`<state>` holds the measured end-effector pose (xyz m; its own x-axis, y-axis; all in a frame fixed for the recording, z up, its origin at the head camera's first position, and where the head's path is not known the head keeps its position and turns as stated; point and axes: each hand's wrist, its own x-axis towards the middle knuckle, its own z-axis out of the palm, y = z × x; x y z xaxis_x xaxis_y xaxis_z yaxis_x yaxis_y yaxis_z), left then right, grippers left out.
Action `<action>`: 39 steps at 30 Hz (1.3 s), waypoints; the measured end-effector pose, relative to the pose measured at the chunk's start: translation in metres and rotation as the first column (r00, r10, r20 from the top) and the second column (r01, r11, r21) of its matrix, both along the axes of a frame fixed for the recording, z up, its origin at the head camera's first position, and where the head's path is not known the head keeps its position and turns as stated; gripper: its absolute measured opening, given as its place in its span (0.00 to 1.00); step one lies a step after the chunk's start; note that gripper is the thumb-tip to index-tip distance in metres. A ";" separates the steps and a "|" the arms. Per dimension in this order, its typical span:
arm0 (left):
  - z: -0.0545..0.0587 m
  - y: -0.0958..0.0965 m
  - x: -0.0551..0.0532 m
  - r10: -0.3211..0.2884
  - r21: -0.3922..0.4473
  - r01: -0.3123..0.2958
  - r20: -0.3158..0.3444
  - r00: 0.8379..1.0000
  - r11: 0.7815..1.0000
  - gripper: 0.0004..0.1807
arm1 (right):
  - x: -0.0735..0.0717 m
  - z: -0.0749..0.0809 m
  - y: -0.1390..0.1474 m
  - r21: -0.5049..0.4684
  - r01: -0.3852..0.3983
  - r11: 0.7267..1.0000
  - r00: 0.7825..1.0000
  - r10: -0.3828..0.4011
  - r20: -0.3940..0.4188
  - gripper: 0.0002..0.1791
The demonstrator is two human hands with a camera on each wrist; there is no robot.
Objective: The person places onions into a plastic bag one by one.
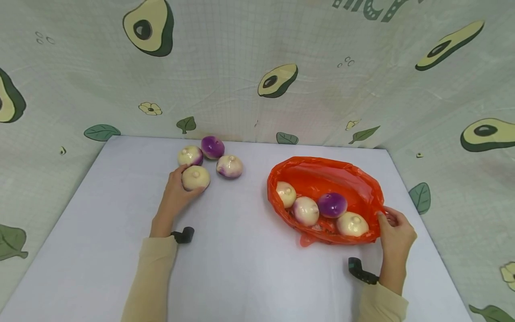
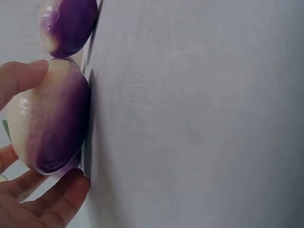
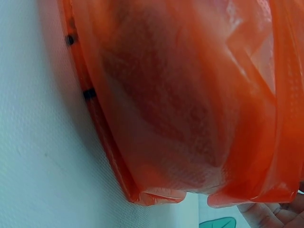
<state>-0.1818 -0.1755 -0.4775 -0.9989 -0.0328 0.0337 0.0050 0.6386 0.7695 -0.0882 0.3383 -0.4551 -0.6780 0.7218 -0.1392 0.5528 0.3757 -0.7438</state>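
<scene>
My left hand (image 1: 179,188) holds a cream-and-purple turnip (image 1: 196,177) on the table, thumb on one side and fingers on the other. Up close in the left wrist view, this turnip (image 2: 52,118) shows its purple half against the white surface. Three more turnips lie just beyond it: a pale one (image 1: 190,155), a purple one (image 1: 213,147) and a whitish one (image 1: 230,166). On the right, my right hand (image 1: 396,230) pinches the rim of an open red plastic bag (image 1: 322,167). Several turnips sit inside, among them a purple one (image 1: 332,205).
The white table (image 1: 249,268) ends at a hanging cloth (image 1: 225,89) printed with avocados and leaves, at the back and sides. A dark wrist camera (image 1: 183,235) is strapped to the left wrist, another (image 1: 362,270) to the right.
</scene>
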 end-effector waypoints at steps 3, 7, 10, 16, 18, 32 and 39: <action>-0.001 -0.001 -0.001 -0.006 -0.007 0.006 0.018 1.000 1.000 0.48 | 0.000 -0.002 0.001 0.000 -0.002 1.000 1.000 0.002 -0.003 0.29; -0.001 -0.001 -0.002 -0.020 -0.010 0.021 0.031 0.999 1.000 0.47 | -0.003 -0.013 0.011 -0.002 -0.006 1.000 1.000 0.006 0.006 0.28; -0.001 -0.001 -0.002 -0.026 -0.009 0.026 0.030 0.999 1.000 0.47 | -0.004 -0.016 0.014 -0.004 -0.008 1.000 1.000 0.008 0.012 0.27; -0.002 -0.001 -0.002 -0.022 -0.022 0.022 0.023 0.999 1.000 0.47 | -0.006 -0.024 0.022 -0.019 0.001 1.000 1.000 -0.001 -0.007 0.29; -0.001 0.000 -0.003 -0.021 -0.025 0.021 0.023 1.000 0.999 0.46 | -0.005 -0.022 0.020 -0.009 0.000 1.000 1.000 0.000 -0.008 0.29; 0.009 0.006 -0.003 -0.022 -0.084 0.024 0.030 0.999 0.996 0.45 | 0.003 0.005 -0.005 -0.023 0.008 1.000 1.000 -0.009 -0.014 0.28; 0.020 0.011 0.001 -0.021 -0.091 0.021 0.002 1.000 0.996 0.46 | 0.001 -0.002 0.000 -0.004 -0.002 1.000 1.000 0.002 -0.018 0.29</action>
